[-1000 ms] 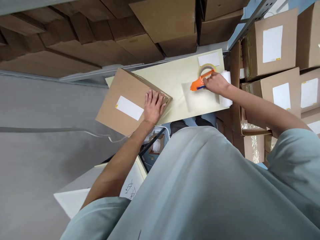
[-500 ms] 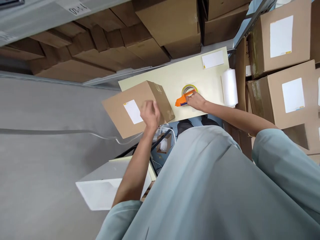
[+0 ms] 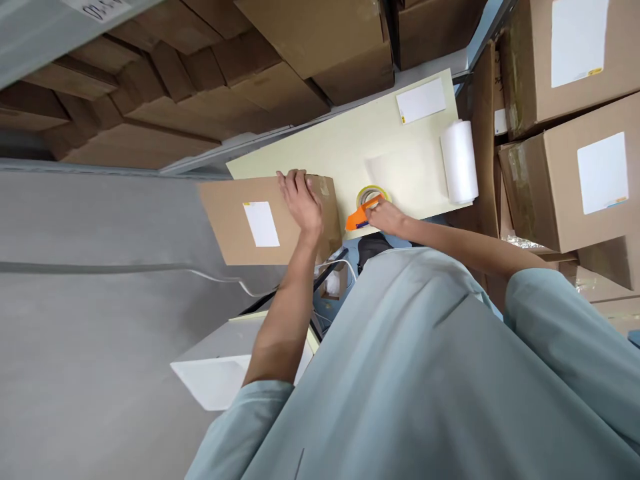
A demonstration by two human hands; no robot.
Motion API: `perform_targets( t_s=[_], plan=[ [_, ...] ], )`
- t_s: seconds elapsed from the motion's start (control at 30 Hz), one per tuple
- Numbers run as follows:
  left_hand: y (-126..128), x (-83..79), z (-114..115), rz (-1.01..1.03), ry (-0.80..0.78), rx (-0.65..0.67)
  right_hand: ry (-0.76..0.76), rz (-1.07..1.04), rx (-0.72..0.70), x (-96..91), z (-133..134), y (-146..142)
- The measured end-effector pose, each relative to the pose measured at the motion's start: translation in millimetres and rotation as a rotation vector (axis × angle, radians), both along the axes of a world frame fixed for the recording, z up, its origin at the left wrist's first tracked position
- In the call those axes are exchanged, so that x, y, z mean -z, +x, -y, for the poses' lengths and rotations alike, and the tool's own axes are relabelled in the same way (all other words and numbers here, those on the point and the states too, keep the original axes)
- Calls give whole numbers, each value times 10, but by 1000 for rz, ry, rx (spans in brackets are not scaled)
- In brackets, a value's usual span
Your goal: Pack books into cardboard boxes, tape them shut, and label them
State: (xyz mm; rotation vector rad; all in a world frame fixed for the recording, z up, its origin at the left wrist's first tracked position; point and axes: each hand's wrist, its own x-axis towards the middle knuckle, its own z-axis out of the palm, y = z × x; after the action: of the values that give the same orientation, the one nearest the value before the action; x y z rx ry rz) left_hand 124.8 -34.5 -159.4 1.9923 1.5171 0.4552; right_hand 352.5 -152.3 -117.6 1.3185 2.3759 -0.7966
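A brown cardboard box (image 3: 235, 223) with a white label (image 3: 261, 223) lies at the left end of the pale yellow table (image 3: 350, 140), overhanging its edge. My left hand (image 3: 300, 200) rests flat on top of the box with fingers stretched out. My right hand (image 3: 387, 217) is closed round the handle of an orange tape dispenser (image 3: 361, 212), which sits on the table just right of the box, its tape roll showing above the hand.
A white roll of film (image 3: 458, 162) and a white label sheet (image 3: 421, 101) lie on the table's far right. Labelled cardboard boxes (image 3: 570, 167) are stacked on the right, and flat cardboard (image 3: 200, 80) fills the shelf behind. A white-topped stand (image 3: 220, 377) is at lower left.
My right hand has drawn the tape dispenser from the table's far right to beside the box. My left hand lifted, then settled on the box again, which has turned squarer to the table.
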Motion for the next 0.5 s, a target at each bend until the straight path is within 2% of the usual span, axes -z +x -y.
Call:
perform_targets(
  t_s=[0.07, 0.13, 0.23, 0.3, 0.37, 0.43, 0.5],
  plan=[
    [-85, -73, 196, -29, 12, 1, -12, -51, -40, 27, 76, -197],
    [-168, -130, 364, -42, -38, 56, -17, -91, -82, 50, 154, -348],
    [-295, -176, 532, -38, -110, 100, -42, -121, -111, 77, 243, -321],
    [-366, -183, 585, -38, -120, 108, -84, -77, -70, 95, 248, -73],
    [-413, -175, 603, -42, -112, 112, -113, 9, -2, 115, 184, 311],
    [-434, -162, 601, -40, -105, 117, -96, 91, 53, 139, 45, 705],
    [-441, -151, 595, -34, -99, 121, -64, 128, 100, 176, -155, 973]
  ],
)
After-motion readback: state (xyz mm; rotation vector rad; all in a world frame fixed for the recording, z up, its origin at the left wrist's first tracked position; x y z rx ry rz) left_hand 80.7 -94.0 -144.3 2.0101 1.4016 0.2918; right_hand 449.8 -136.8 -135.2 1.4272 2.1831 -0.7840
